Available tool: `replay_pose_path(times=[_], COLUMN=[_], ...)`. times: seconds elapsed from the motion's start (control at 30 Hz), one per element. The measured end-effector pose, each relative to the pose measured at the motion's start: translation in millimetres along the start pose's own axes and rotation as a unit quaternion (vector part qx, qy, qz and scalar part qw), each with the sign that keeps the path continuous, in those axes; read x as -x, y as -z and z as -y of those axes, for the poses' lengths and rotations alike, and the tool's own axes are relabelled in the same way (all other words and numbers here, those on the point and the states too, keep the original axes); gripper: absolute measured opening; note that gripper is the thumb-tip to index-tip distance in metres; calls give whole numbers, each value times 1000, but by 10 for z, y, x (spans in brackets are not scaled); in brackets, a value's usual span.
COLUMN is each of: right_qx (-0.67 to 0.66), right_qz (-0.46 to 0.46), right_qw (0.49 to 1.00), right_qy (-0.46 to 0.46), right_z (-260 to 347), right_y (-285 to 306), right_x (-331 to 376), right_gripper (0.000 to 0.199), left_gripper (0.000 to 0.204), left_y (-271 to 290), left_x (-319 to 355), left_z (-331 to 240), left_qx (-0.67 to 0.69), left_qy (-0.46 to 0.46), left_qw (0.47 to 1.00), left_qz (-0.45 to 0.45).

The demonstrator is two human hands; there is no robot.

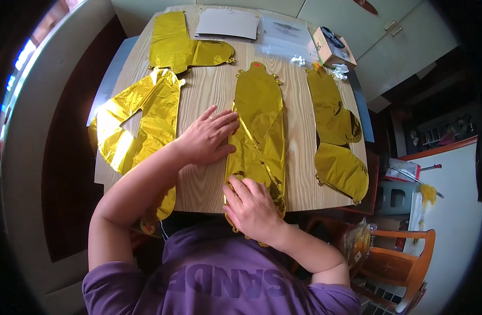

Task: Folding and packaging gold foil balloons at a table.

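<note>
Flat, both hands — left hand, right hand — fingers released, press the gold foil balloon.

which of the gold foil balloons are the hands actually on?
The middle gold balloon, the long straight one: left hand presses its left edge, right hand its near end. The other gold balloons lie untouched.

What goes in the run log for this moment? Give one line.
left hand: flat on middle gold foil balloon | right hand: pressing its near end | table: three more foil balloons

My right hand hides the near end of the middle gold foil balloon from me.
</note>
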State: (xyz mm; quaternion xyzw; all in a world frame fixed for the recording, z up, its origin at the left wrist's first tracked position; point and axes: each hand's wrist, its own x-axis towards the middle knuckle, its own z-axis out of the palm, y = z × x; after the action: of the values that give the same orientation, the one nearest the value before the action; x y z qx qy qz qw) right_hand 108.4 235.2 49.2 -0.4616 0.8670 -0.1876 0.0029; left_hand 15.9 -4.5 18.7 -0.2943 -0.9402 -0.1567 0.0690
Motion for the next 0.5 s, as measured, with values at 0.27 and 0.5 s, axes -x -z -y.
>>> replay_pose_path(times=[0.27, 0.5], right_qx=[5, 14], right_qz=[-16, -38], right_qw=[1000, 999], right_qy=[-15, -24], right_z=[85, 122], right_y=[-65, -110], right_x=[20, 47], right_gripper=[48, 52], left_gripper=[67, 66], left_y=[33, 63], left_x=[-150, -215], left_z=[173, 195], left_qx=[19, 16], left_qy=[-22, -22], left_qw=[999, 999], left_qz=[28, 38])
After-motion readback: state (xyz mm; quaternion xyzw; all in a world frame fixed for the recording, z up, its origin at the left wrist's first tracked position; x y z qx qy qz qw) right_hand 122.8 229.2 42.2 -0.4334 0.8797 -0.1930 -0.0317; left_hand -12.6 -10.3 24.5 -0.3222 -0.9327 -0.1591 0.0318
